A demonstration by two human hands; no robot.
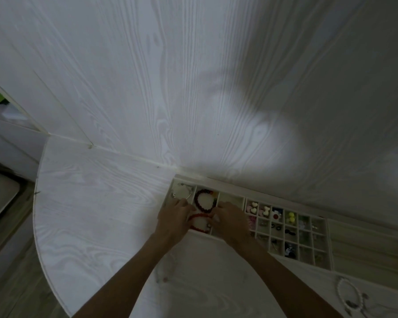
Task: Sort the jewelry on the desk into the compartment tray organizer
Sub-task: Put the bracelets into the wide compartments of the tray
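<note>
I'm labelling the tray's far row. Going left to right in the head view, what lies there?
Silver wire bangle → dark red beaded bracelet → cream heart charms → white bow charm → white flower charm with red centre → yellow pompoms.

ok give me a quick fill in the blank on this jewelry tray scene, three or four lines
1. Both hands, left hand and right hand, work at a ____ beaded bracelet in the tray organizer.
2. Just behind it, a compartment holds a ____ beaded bracelet.
3. The heart-shaped pieces sit in the section of ____ compartments, right of the bracelets.
4. A white beaded strand lies on the ____, outside the tray.

Missing words: red; dark; small; desk
</note>
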